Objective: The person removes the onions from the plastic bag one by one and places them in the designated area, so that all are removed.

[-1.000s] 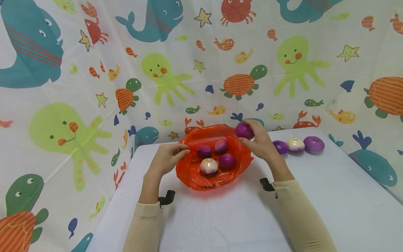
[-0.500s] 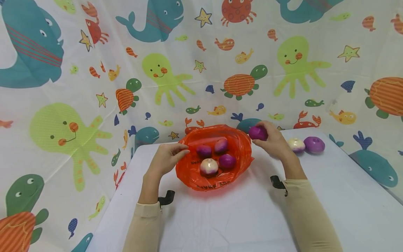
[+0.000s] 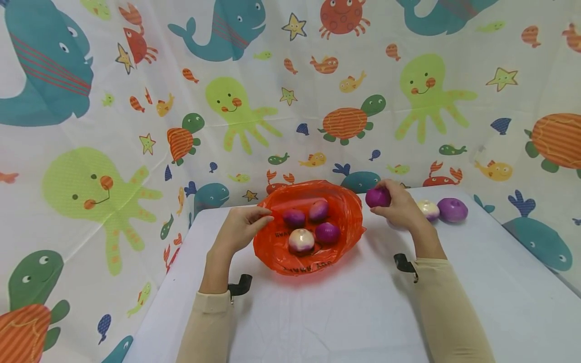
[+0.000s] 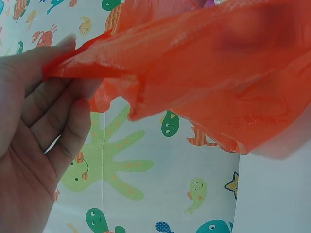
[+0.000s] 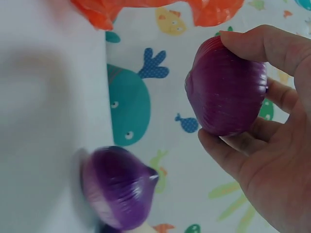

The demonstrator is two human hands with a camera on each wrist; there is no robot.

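My left hand (image 3: 238, 228) pinches the left rim of an orange-red plastic bag (image 3: 272, 259), which lies spread on the table with its mouth up. In the left wrist view the bag's edge (image 4: 87, 63) is between the thumb and fingers. Inside the bag sit several onions, among them a pale one (image 3: 301, 240) and a purple one (image 3: 328, 233). To the right of the bag, clear of its rim, my right hand (image 3: 399, 205) grips a purple onion (image 3: 378, 197) above the table. The right wrist view shows thumb and fingers around that onion (image 5: 226, 90).
At the table's back right stand a pale onion (image 3: 428, 209) and a large purple onion (image 3: 453, 209). Another purple onion (image 5: 119, 187) shows in the right wrist view, mostly hidden by my hand from above. A patterned curtain (image 3: 290, 121) borders the white table (image 3: 308, 322).
My right hand has moved right, away from the bag and slightly down, with the purple onion still in its grip. My left hand and the bag have stayed in place.
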